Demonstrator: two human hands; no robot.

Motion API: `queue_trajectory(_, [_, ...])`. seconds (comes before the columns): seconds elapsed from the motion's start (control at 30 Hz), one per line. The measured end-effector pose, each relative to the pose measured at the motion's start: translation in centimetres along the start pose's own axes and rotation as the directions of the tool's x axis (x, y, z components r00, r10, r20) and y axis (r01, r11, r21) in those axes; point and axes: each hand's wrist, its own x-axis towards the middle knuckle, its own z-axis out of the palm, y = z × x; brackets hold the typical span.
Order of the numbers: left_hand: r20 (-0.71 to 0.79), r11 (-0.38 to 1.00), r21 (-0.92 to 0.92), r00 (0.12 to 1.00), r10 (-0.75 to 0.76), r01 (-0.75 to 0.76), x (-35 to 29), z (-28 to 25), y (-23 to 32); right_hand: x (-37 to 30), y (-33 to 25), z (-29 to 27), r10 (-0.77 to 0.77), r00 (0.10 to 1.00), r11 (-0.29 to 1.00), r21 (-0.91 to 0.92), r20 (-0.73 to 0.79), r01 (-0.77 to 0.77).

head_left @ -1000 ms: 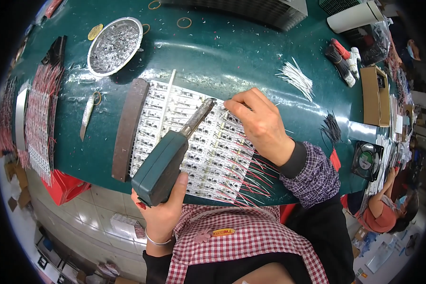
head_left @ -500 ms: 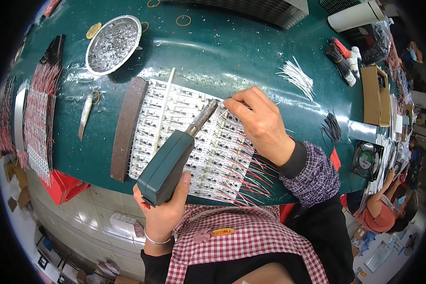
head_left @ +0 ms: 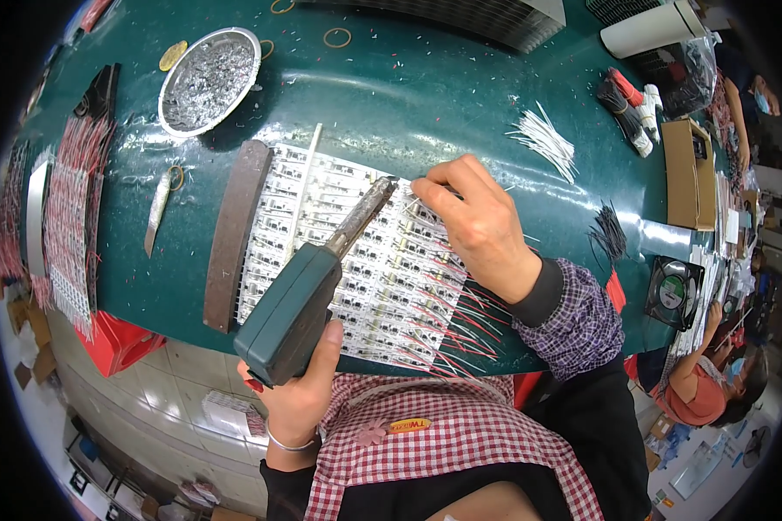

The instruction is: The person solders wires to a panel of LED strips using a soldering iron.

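My left hand [head_left: 302,391] is wrapped round the handle of a dark green soldering gun [head_left: 288,314]. Its metal barrel slants up to the right, with the tip over the far edge of a white circuit board panel [head_left: 343,282] filled with rows of small black parts. Close to that tip, the thumb and forefinger of my right hand [head_left: 478,221] pinch what looks like a thin white wire, mostly hidden by the fingers. Red and white wires [head_left: 478,326] stick out along the panel's right side. A pale stick [head_left: 305,178] lies across the panel, beside a brown bar [head_left: 237,234] on its left edge.
A metal bowl [head_left: 250,100] of solder scraps stands at the far left, a wrapped blade [head_left: 158,213] nearer. White wires [head_left: 543,141], black wires [head_left: 611,230], a small fan [head_left: 674,293] and an open carton [head_left: 691,174] lie on the right. Wired panels [head_left: 68,226] stand left. Other people work at far right.
The soldering gun in my left hand has shifted slightly left and down, its tip drawing a little away from my right fingers. My right hand stays almost still.
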Motion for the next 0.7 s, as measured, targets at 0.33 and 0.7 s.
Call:
queue_trajectory(0.33, [-0.013, 0.997, -0.005, 0.997, -0.073, 0.073, -0.56, -0.58, 0.39, -0.69, -0.76, -0.17, -0.083, 0.996, 0.997, 0.005, -0.017, 0.083])
queue_trajectory(0.7, [-0.031, 0.992, 0.004, 0.992, -0.125, 0.125, -0.64, -0.34, 0.5, -0.85, -0.95, 0.36, -0.027, 1.0, 0.999, 0.031, -0.008, 0.027])
